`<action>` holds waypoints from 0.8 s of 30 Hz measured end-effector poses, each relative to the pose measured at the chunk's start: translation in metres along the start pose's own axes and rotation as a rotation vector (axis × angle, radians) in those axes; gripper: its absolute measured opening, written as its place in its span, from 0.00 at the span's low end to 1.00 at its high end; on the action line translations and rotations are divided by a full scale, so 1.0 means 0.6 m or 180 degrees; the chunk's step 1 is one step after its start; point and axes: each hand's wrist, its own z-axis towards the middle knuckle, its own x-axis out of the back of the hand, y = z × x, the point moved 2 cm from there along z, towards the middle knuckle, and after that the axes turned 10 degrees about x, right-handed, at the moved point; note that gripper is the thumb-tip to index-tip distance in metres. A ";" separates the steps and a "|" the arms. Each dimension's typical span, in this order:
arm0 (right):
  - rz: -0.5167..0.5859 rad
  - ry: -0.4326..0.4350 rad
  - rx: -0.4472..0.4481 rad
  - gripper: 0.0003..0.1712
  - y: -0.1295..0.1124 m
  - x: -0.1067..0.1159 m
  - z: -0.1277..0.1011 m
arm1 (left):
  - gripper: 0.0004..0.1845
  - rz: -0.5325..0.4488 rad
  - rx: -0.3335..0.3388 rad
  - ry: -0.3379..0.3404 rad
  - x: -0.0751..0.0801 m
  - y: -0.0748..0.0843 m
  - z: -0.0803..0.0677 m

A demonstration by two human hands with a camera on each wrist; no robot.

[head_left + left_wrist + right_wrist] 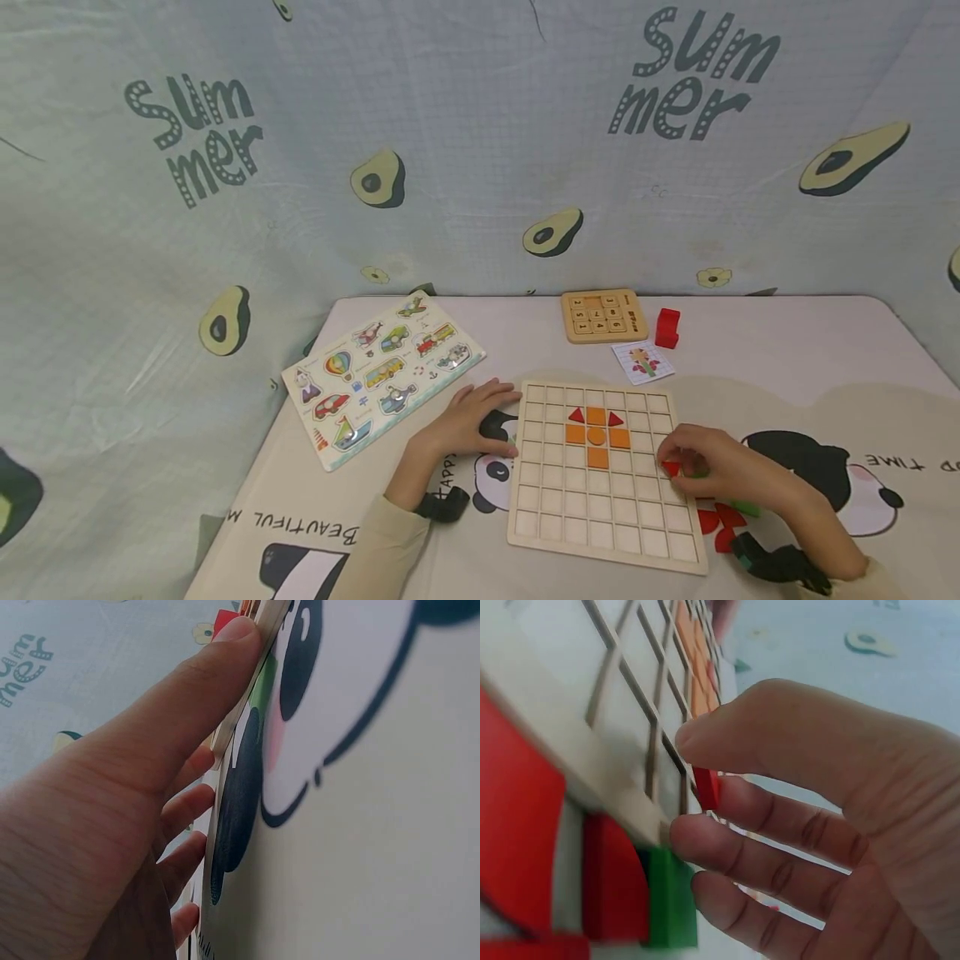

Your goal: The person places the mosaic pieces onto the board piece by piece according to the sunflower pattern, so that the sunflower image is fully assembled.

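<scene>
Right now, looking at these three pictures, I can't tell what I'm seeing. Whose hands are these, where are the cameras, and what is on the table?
No machine here: a person works with two bare hands. The wide picture comes from a camera on their head; the two close-ups come from cameras on each wrist.

On the table, under a panda-printed cloth, lies a wooden grid board with orange and red pieces set in its squares. The left hand rests flat against the board's left edge, fingers straight. The right hand holds a small red piece in a pinching grip between thumb and forefinger, at the board's right edge. More loose red and green pieces lie beside that hand.

Farther off are a vehicle puzzle board, a small number puzzle, a red block and a picture card.
</scene>
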 end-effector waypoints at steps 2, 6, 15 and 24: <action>0.0016 -0.0019 -0.0026 0.15 -0.002 -0.005 0.006 | 0.45 0.0000 -0.0002 -0.0008 -0.001 0.001 0.001; 0.0035 -0.0030 -0.0028 0.14 -0.003 -0.014 0.017 | 0.45 0.0011 0.0008 -0.0027 -0.002 0.001 0.001; -0.0157 0.0014 0.0094 0.14 -0.004 -0.030 0.040 | 0.45 -0.0017 0.0012 -0.0044 -0.001 0.003 0.001; -0.0284 0.0113 0.0092 0.10 -0.007 -0.038 0.062 | 0.45 -0.0014 -0.0002 -0.0020 0.000 0.001 0.000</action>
